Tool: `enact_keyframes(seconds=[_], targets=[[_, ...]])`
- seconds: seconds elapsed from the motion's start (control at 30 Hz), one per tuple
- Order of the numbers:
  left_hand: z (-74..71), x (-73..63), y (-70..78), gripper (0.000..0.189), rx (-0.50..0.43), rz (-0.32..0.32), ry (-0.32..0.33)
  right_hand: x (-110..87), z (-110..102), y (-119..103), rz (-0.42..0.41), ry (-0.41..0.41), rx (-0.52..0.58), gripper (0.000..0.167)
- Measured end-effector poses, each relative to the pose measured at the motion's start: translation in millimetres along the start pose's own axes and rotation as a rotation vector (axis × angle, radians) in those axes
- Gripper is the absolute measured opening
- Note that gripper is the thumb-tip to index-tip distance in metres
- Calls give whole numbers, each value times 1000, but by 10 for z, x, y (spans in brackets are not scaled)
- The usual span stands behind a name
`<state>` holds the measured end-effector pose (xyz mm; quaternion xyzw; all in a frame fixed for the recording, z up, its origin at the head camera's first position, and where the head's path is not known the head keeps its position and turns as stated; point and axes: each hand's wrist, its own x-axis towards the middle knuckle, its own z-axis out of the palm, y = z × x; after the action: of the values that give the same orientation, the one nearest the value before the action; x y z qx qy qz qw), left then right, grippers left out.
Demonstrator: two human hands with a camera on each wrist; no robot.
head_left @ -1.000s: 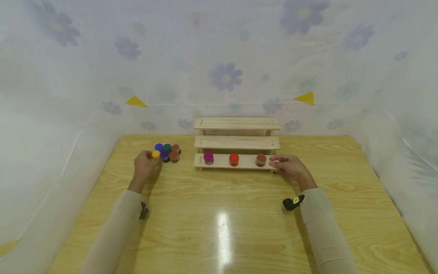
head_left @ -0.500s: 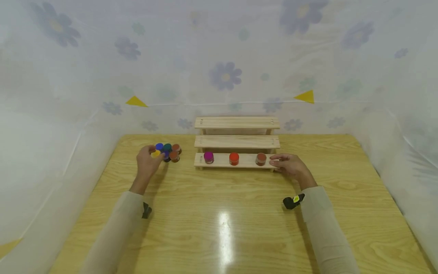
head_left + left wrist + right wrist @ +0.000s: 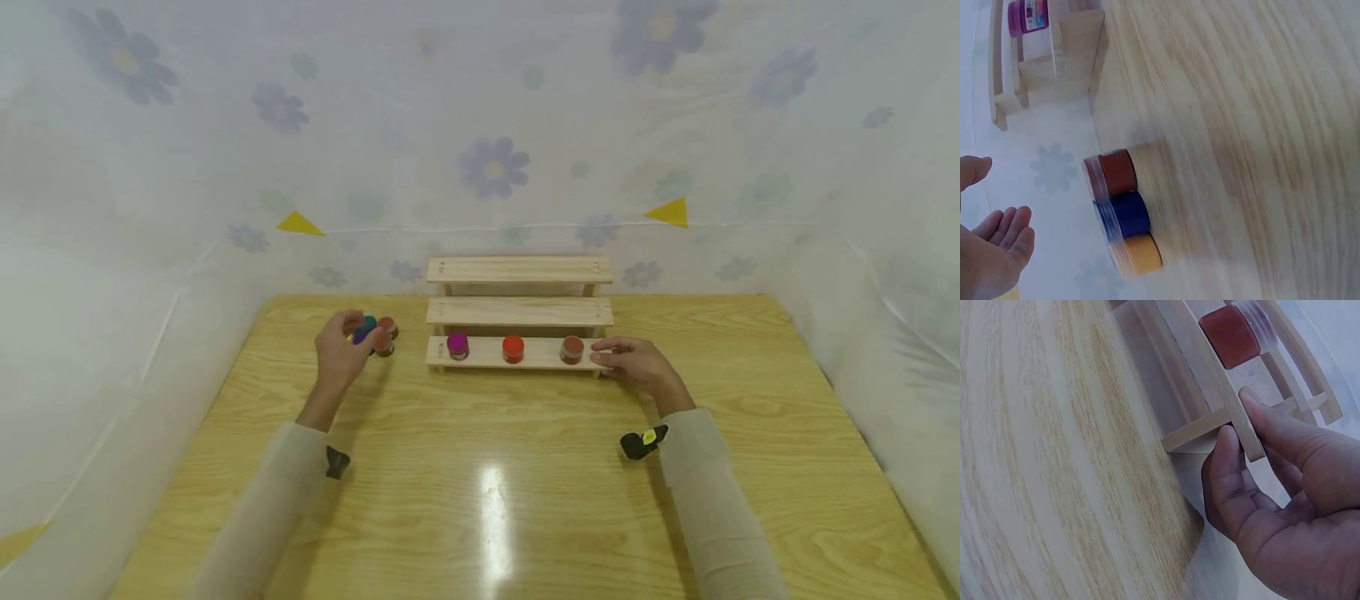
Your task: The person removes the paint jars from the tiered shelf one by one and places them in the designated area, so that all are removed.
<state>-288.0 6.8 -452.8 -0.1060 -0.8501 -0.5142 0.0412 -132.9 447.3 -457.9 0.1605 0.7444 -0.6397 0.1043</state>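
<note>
My left hand [image 3: 341, 357] hovers over a cluster of small paint pots at the table's left, fingers and thumb apart with nothing between them. In the left wrist view a brown pot [image 3: 1120, 172], a dark blue pot [image 3: 1132, 214] and a yellow pot [image 3: 1141, 254] stand in a row, apart from the hand. A green-lidded pot [image 3: 368, 322] and another brown pot [image 3: 387, 324] stand behind. My right hand [image 3: 1297, 494] pinches the right end of the lowest board of a three-step wooden rack [image 3: 520, 312] between thumb and fingers.
On the rack's lowest step stand a purple pot [image 3: 457, 345], a red pot [image 3: 513, 348] and a brown pot [image 3: 572, 349]. A flower-patterned white sheet [image 3: 390, 167] rises behind the wood-grain table [image 3: 420, 467] and along both sides.
My left hand has moved right across the pot cluster, from the yellow pot toward the front brown pot, its fingers spreading apart. The right hand has stayed at the rack's end.
</note>
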Motion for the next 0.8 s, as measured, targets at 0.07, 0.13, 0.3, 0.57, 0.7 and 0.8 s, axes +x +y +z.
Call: enact_keyframes(seconds=[0.07, 0.13, 0.3, 0.57, 0.7, 0.8], targets=[[19, -18, 46, 46, -26, 1, -6, 1, 2, -4, 0, 2, 1, 23], [38, -37, 89, 47, -35, -2, -12, 2, 10, -12, 14, 17, 0, 28], [100, -80, 153, 46, -41, 39, -17, 6, 32, -29, 45, 39, -31, 45], [264, -185, 208, 40, -15, 152, -51, 10, 28, 2, 59, 46, -36, 39], [348, -225, 246, 39, -35, 165, -76, 23, 16, 20, 61, 50, -21, 36], [409, -238, 285, 38, -36, 183, -74, 29, 5, 22, 54, 45, -23, 34]])
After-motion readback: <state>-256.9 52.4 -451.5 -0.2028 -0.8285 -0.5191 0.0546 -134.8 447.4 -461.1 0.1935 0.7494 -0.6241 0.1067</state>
